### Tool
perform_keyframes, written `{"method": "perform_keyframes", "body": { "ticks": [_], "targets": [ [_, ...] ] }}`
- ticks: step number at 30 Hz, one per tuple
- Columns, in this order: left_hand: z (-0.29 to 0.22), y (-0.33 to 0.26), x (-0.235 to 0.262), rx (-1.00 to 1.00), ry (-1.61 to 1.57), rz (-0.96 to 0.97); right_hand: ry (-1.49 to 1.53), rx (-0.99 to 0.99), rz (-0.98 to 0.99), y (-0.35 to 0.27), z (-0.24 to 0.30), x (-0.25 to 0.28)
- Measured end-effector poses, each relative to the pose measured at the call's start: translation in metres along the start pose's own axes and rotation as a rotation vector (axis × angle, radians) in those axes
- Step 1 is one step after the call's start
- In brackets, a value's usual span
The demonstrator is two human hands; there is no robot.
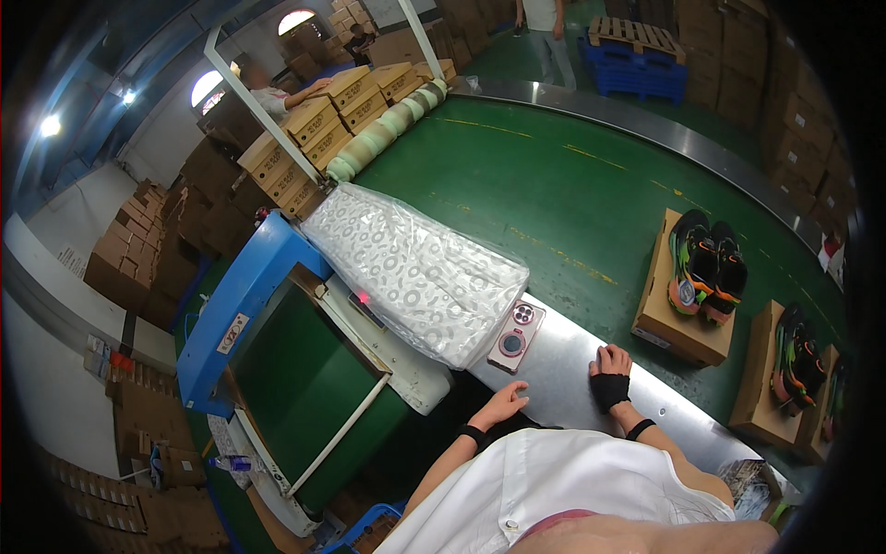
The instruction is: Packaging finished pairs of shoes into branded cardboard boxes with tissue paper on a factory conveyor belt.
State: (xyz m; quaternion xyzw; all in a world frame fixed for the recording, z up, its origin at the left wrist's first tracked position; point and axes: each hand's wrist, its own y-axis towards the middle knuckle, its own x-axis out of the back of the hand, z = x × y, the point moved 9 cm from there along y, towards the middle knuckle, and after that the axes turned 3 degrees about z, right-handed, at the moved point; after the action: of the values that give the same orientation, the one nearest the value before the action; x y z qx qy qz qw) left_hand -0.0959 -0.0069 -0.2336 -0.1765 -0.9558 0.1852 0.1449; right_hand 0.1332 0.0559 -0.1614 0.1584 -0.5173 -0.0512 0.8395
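Well, left hand (506,404): fingers a bit spread.
Right hand (611,371): fingers bent, slightly apart, at flat silver metal ledge (565,355).
Pink rectangular phone (515,338): just past the left fingers.

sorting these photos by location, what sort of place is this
Probably the packing area of a shoe factory or warehouse: a wide green conveyor-like belt, black shoes with orange and green trim on brown cardboard boxes, and stacked yellowish cardboard cartons.

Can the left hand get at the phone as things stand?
Probably yes: the left hand looks empty and close to the phone, with nothing visible between them. The plastic-covered patterned stack lies beside the phone, not over it.
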Motion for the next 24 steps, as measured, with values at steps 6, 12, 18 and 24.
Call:
{"method": "perform_keyframes", "body": {
  "ticks": [6,12,18,24],
  "targets": [
    [0.000,-0.001,0.000,-0.006,-0.026,0.001,0.005,-0.001,0.002,0.000,0.002,0.002],
    [-0.002,-0.001,0.000,0.014,-0.034,0.011,0.006,-0.001,0.001,0.000,0.000,0.002],
    [-0.008,-0.005,0.000,0.045,-0.036,0.037,0.002,0.008,-0.017,0.000,-0.001,0.001],
    [0.001,-0.017,0.013,0.198,-0.227,-0.007,0.098,-0.017,0.072,-0.005,-0.002,0.009]
  ]
}}
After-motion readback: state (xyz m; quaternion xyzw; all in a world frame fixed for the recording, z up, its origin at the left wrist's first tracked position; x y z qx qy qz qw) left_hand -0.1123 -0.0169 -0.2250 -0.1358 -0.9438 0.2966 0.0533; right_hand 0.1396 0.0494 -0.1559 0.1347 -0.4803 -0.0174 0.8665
